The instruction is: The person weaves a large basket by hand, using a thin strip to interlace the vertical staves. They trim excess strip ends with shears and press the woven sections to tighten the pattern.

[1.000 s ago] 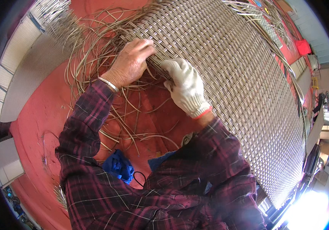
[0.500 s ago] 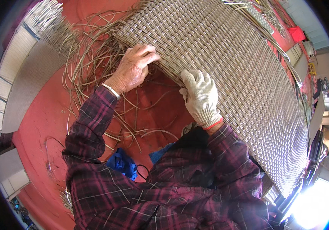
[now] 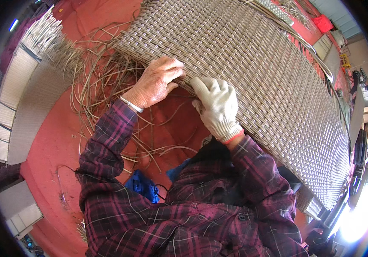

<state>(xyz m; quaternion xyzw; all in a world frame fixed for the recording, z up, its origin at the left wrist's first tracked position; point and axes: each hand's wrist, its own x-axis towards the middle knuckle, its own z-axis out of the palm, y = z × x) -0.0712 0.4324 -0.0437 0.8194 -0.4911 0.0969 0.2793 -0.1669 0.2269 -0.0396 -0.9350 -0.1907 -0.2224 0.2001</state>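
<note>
A large woven panel (image 3: 252,73) of brown-grey flat plastic strands slants across the picture, its near edge towards me. My left hand (image 3: 158,81), bare with a white band at the wrist, is closed on that edge, its fingertips pressed together at the weave. Just to its right, my right hand (image 3: 217,105) wears a white knit glove with a red cuff. Its fingers bend over the same edge, the thumb tucked below. The two hands almost touch. Whether a single strand sits between the fingers is hidden.
Loose strands (image 3: 96,70) lie tangled left of the panel on the red floor covering (image 3: 55,141). At far left stands a pale woven piece (image 3: 29,103) with frayed strand ends. A blue cloth item (image 3: 142,185) lies by my body. Long strands (image 3: 304,47) run along the panel's far side.
My hands have come closer together along the panel's edge, the left shifting right and the right slightly left. The view has shifted a little. Both hands stay closed at the edge.
</note>
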